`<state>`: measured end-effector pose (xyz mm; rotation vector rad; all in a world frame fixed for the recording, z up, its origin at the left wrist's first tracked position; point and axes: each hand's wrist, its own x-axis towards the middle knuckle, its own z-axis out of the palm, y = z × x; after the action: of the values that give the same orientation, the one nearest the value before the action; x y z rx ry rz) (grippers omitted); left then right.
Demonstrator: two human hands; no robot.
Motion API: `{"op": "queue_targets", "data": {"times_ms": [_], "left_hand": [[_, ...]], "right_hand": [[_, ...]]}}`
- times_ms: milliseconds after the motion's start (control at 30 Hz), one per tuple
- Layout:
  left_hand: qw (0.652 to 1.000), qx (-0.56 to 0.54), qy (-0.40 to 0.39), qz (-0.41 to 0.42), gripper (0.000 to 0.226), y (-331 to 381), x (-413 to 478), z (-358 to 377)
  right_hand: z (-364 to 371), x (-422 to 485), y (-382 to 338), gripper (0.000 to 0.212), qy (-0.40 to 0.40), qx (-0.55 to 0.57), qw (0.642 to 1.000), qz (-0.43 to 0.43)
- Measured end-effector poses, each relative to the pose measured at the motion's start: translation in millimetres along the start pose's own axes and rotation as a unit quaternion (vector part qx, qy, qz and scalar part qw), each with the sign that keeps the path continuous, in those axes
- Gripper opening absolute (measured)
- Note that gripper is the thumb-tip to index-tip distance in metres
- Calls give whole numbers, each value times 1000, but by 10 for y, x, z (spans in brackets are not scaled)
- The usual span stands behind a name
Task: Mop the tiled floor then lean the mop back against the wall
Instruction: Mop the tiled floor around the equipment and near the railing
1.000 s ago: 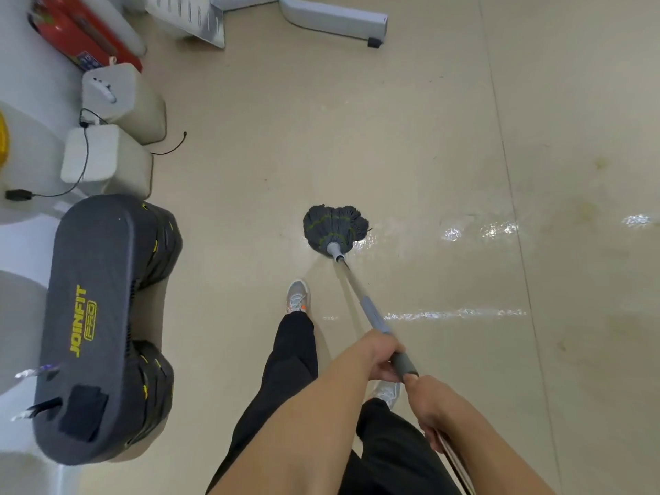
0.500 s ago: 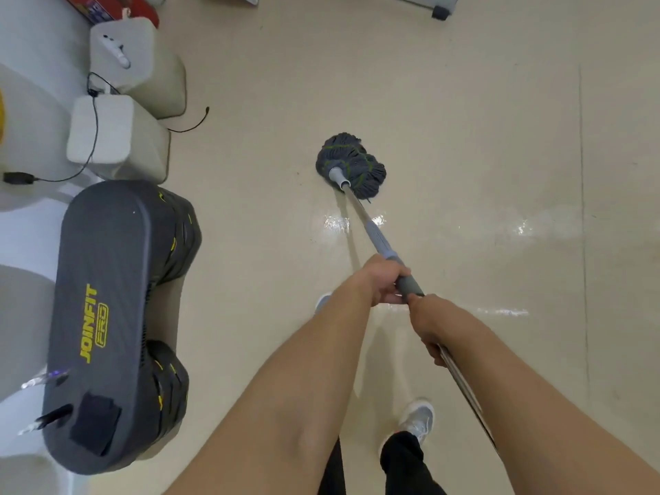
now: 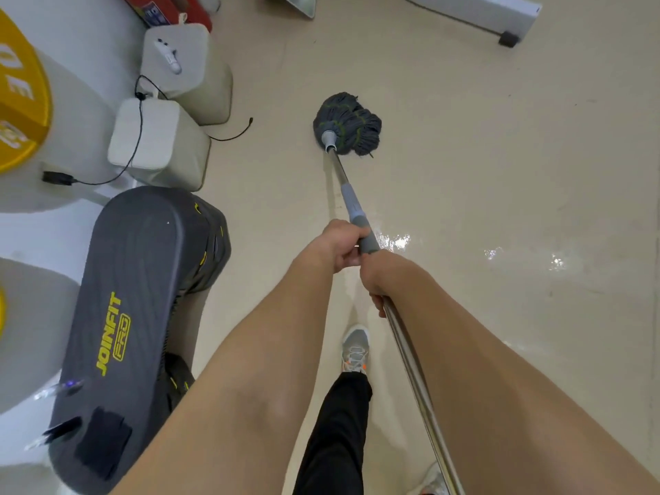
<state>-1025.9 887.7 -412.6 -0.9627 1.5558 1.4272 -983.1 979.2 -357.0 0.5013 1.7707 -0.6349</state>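
Observation:
A mop with a grey string head (image 3: 348, 125) rests on the beige tiled floor (image 3: 482, 173) ahead of me. Its metal handle (image 3: 410, 355) runs back and down to the right lower edge. My left hand (image 3: 341, 246) grips the grey sleeve of the handle. Just behind it, my right hand (image 3: 378, 276) is closed around the bare metal part. Wet shiny patches (image 3: 396, 241) lie on the floor right of my hands.
A dark grey JOINFIT step platform (image 3: 132, 316) lies at the left. Two white boxes (image 3: 160, 141) with a black cable stand beyond it, near a red object. A grey equipment foot (image 3: 500, 16) is at the top right. My shoe (image 3: 355, 348) and black trouser leg are below my hands.
The mop head first went forward away from my feet, then stayed about where it was on the floor. My hands kept their grip and drew closer together. My feet stepped forward.

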Motion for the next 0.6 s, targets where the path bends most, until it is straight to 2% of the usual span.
{"op": "queue_targets", "data": {"times_ms": [167,233,300,367,467,600], "left_hand": [[998,-24,-36,-41,35,-665,-375,187],[997,-20,-48,-57,35,-977,-597,329],[996,-7,-57,-67,34,-1293,-873,479],[995,24,-57,-76,34,-1612,-1175,619],[992,55,-62,-97,33,-2057,-1634,813],[987,106,-77,-99,15,-2443,-2236,1081]], "right_hand": [[440,-335,616,17,-14,-15,1000,17],[595,-605,922,27,-14,-9,1000,17],[772,-890,1299,38,-27,16,999,-39],[984,-1190,1725,35,-53,122,990,-38],[1262,-1630,2316,30,-104,305,946,25],[1404,-2162,2858,26,-164,394,901,82]]}}
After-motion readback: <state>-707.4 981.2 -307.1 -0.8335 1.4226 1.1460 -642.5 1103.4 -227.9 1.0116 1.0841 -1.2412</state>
